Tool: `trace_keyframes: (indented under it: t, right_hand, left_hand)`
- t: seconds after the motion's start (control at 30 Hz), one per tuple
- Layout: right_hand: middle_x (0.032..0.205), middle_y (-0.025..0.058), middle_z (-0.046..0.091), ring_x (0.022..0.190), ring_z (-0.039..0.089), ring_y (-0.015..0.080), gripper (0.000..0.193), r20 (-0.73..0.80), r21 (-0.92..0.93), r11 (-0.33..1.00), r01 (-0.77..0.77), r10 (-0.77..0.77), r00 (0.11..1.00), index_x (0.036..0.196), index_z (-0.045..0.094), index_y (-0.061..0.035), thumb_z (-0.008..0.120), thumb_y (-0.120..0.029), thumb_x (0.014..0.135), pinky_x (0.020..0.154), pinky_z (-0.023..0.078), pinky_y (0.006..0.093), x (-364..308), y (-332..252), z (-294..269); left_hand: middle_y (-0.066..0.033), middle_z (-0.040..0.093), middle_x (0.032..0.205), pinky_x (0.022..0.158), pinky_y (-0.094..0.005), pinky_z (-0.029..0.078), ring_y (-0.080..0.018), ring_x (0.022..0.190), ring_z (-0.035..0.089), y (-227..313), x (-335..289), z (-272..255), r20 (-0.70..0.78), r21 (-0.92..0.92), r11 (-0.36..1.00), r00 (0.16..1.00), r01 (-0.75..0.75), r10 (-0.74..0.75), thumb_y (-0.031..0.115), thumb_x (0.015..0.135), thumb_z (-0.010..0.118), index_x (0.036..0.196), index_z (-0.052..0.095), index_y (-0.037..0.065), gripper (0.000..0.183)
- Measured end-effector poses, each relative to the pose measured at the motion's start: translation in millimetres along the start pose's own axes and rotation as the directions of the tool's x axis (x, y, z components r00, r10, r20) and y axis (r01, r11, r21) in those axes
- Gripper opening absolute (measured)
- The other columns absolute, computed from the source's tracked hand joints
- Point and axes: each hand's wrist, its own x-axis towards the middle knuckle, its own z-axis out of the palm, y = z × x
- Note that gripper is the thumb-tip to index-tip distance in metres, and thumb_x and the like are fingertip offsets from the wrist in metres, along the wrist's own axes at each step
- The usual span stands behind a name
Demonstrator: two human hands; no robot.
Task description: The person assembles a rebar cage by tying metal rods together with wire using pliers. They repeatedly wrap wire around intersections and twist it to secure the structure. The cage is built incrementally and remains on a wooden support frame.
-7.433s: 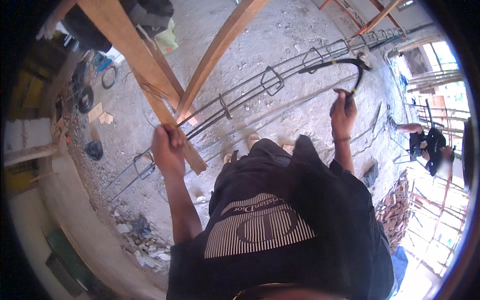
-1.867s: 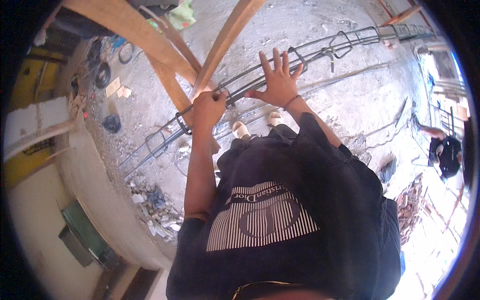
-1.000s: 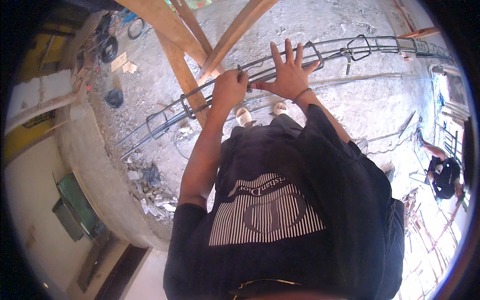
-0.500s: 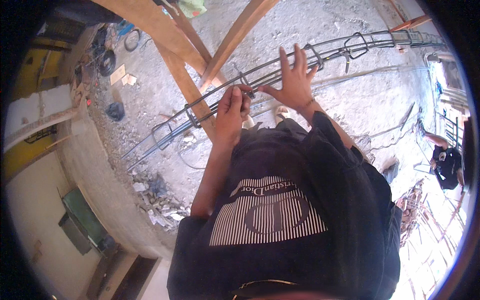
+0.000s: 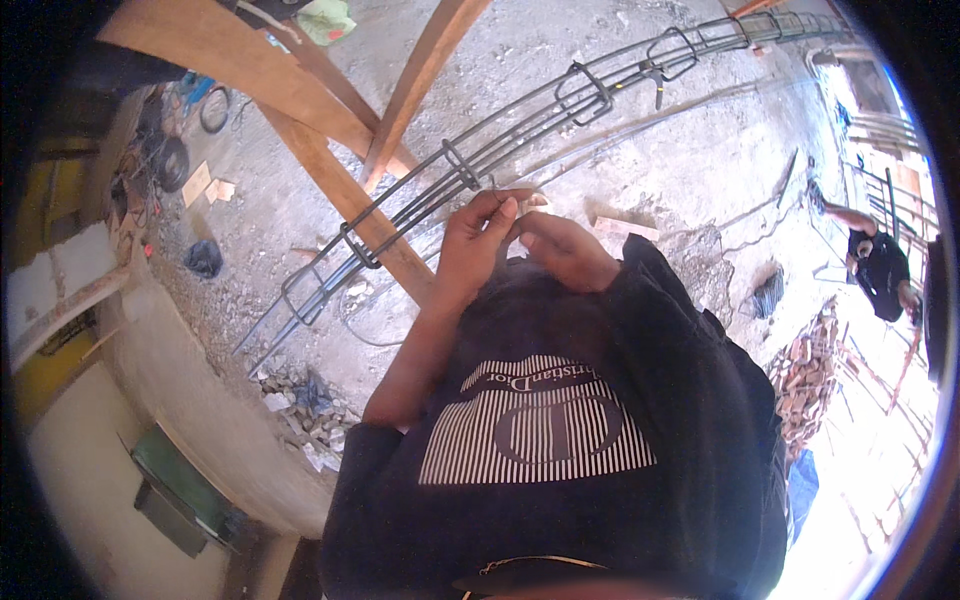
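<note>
Our left hand and right hand met just short of the steel cage.
We held both in a narrow pinch, which probably suited something small; we couldn't tell what, if anything, lay between them. The cage ran just beyond our grip, crossing over a wooden plank to its left that likely propped it up. A leaning beam limited room beyond-left; rubble lay nearer us, left.

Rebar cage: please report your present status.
Left hand, right hand close together; grip contents unclear. Rebar cage just beyond, crossing wooden plank. Dark tool on cage.
</note>
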Motion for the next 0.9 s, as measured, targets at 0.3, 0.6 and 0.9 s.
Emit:
trace_keyframes:
  t: [0.3,0.6,0.9]
  right_hand:
    - [0.101,0.0181,0.07,0.091,0.068,0.0296,0.022,-0.385,-0.178,0.976,-0.123,0.046,0.922,0.113,0.065,-0.0017,0.054,-0.016,0.101,0.082,0.051,0.0359,-5.8,85.3,12.0]
    - [0.106,0.015,0.07,0.1,0.068,0.0266,0.022,-0.361,-0.035,0.994,0.104,-0.11,0.926,0.116,0.066,-0.0056,0.052,-0.016,0.103,0.087,0.051,0.0359,42.8,98.1,27.7]
    - [0.1,0.016,0.072,0.09,0.07,0.0342,0.022,-0.297,-0.333,0.941,0.063,-0.168,0.94,0.115,0.07,-0.0119,0.057,-0.02,0.099,0.076,0.054,0.0388,63.1,82.6,12.1]
  left_hand:
    - [-0.0058,0.068,0.09,0.065,-0.0281,0.049,-0.0133,0.075,0.06,37.2,26.5,-63.1,-0.046,0.731,0.668,0.968,-0.135,0.246,0.02,0.092,0.07,0.11,0.071,0.006,0.022]
    - [-0.0109,0.071,0.104,0.084,-0.0349,0.051,-0.0232,0.091,0.066,32.9,62.5,-66.8,0.105,0.851,0.462,0.944,-0.248,0.314,0.028,0.086,0.077,0.115,0.07,0.007,0.036]
    - [-0.0098,0.072,0.095,0.077,-0.0323,0.051,-0.0207,0.082,0.066,23.1,70.4,-57.1,-0.011,0.761,0.606,0.929,-0.232,0.37,0.024,0.078,0.083,0.097,0.076,0.006,0.028]
